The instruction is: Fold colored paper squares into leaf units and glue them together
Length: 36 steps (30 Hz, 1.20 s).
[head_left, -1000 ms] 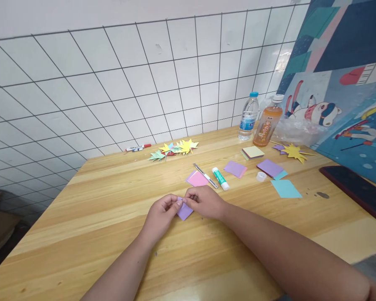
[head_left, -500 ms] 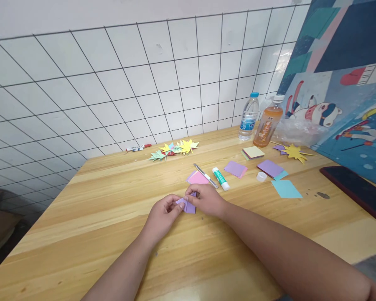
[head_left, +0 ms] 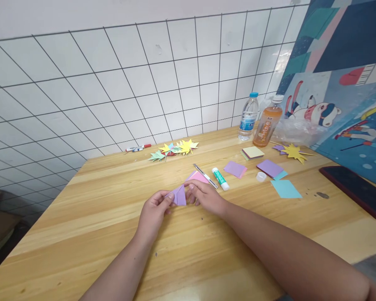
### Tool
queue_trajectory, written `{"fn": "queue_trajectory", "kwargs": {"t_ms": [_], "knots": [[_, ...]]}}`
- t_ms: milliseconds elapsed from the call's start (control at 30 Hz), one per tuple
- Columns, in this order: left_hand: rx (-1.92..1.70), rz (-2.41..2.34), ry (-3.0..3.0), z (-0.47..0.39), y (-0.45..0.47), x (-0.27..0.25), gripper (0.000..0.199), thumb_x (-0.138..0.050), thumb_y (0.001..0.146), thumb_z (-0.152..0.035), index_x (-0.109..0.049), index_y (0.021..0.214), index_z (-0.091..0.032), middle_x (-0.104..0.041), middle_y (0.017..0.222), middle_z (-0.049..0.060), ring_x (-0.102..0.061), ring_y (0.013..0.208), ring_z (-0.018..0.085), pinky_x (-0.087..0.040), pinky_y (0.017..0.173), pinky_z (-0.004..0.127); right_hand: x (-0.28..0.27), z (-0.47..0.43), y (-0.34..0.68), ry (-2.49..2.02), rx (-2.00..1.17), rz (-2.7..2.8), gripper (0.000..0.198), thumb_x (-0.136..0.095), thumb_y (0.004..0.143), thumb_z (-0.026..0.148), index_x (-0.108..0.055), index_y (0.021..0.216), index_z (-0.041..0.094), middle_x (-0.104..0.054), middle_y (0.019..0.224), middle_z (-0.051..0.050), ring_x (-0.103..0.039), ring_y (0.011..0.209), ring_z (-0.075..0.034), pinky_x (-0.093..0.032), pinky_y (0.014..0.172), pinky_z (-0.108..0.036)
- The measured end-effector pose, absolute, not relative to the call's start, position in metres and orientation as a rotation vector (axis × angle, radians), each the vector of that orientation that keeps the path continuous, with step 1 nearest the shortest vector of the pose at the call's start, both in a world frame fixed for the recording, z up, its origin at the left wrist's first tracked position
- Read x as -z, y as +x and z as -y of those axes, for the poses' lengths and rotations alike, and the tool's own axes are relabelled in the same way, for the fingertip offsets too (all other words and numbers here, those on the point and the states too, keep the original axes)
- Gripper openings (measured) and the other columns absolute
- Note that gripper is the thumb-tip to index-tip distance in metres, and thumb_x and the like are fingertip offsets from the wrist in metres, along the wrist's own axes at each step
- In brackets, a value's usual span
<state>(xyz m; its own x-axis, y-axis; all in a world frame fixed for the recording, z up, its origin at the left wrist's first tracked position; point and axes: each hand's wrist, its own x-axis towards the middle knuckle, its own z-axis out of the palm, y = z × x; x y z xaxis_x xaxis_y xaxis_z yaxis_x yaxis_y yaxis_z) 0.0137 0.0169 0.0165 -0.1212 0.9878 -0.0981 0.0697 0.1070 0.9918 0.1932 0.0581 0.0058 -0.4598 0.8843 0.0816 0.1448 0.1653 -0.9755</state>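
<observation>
My left hand [head_left: 155,211] pinches a folded piece of purple paper [head_left: 181,196] at its left side, thumb on top. The paper shows crease lines and a pointed upper corner, and is held just over the wooden table. My right hand [head_left: 205,196] is at the paper's right edge, its fingers bent and apart with nothing gripped. Its index fingertip is close to the upper corner; whether it touches cannot be made out. Behind the right hand lie pink and purple paper sheets [head_left: 198,176], with a utility knife [head_left: 206,176] across their edge and a glue stick [head_left: 220,179] alongside.
Folded paper leaves [head_left: 175,150] and markers [head_left: 138,148] lie near the tiled wall. To the right are paper stacks [head_left: 252,152], a blue sheet [head_left: 286,189], a white cap [head_left: 261,177], a water bottle [head_left: 248,117], an orange drink bottle [head_left: 268,122] and a dark phone [head_left: 355,192].
My left hand has moved slightly left and up with the purple paper. My right hand's fingers have come off the paper and loosened, uncovering its right side.
</observation>
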Motion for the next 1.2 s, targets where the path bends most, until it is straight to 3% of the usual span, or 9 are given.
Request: {"fn": "queue_trajectory", "kwargs": {"t_ms": [167,400,567,800,1033,1200], "knots": [[-1.264,-1.423,1.119,-0.018,0.011,-0.014,0.031,-0.069,0.067,-0.042,-0.065,0.082,-0.015,-0.057,0.068,0.001,-0.048,0.060,0.011,-0.039,0.050,0.019,-0.009,-0.056,0.191,-0.996,-1.437,1.719,0.020,-0.048,0.084,0.025,-0.058,0.099,0.017,-0.062,0.080,-0.002,-0.056,0.064,-0.010,-0.044,0.059,-0.021],[-1.111,-1.378,1.282,-0.019,0.016,-0.008,0.029,-0.070,0.066,-0.039,-0.061,0.081,-0.016,-0.061,0.069,0.001,-0.054,0.061,0.013,-0.040,0.053,0.021,-0.004,-0.056,0.192,-1.045,-1.058,1.993,0.014,-0.053,0.080,0.029,-0.060,0.075,0.017,-0.056,0.064,0.003,-0.048,0.057,-0.008,-0.036,0.054,-0.019],[-0.946,-1.300,1.525,-0.016,0.018,-0.004,0.022,-0.064,0.072,-0.035,-0.063,0.084,-0.017,-0.066,0.078,0.003,-0.058,0.070,0.016,-0.043,0.065,0.025,-0.004,-0.056,0.192,-1.095,-0.921,2.035,0.010,-0.055,0.079,0.026,-0.062,0.080,0.019,-0.061,0.066,0.003,-0.051,0.058,-0.009,-0.035,0.052,-0.019],[-0.934,-1.337,1.518,-0.016,0.018,-0.006,0.026,-0.058,0.076,-0.042,-0.064,0.079,-0.016,-0.064,0.071,0.001,-0.055,0.065,0.014,-0.041,0.061,0.024,-0.008,-0.054,0.194,-0.983,-0.887,2.032,0.010,-0.057,0.078,0.024,-0.060,0.087,0.020,-0.065,0.076,0.001,-0.058,0.067,-0.011,-0.042,0.060,-0.020],[-1.010,-1.329,1.284,-0.018,0.019,-0.015,0.033,-0.064,0.066,-0.047,-0.064,0.075,-0.015,-0.060,0.062,0.000,-0.049,0.055,0.012,-0.036,0.052,0.022,-0.011,-0.050,0.193,-0.905,-0.971,1.985,0.016,-0.055,0.078,0.020,-0.054,0.094,0.021,-0.065,0.086,0.000,-0.061,0.068,-0.010,-0.045,0.059,-0.020],[-0.994,-1.321,1.246,-0.018,0.020,-0.018,0.031,-0.066,0.064,-0.046,-0.064,0.070,-0.015,-0.061,0.061,0.001,-0.047,0.053,0.012,-0.035,0.053,0.022,-0.010,-0.050,0.192,-0.923,-0.980,2.003,0.009,-0.053,0.079,0.018,-0.052,0.087,0.021,-0.063,0.076,0.002,-0.061,0.065,-0.011,-0.043,0.057,-0.020]]}}
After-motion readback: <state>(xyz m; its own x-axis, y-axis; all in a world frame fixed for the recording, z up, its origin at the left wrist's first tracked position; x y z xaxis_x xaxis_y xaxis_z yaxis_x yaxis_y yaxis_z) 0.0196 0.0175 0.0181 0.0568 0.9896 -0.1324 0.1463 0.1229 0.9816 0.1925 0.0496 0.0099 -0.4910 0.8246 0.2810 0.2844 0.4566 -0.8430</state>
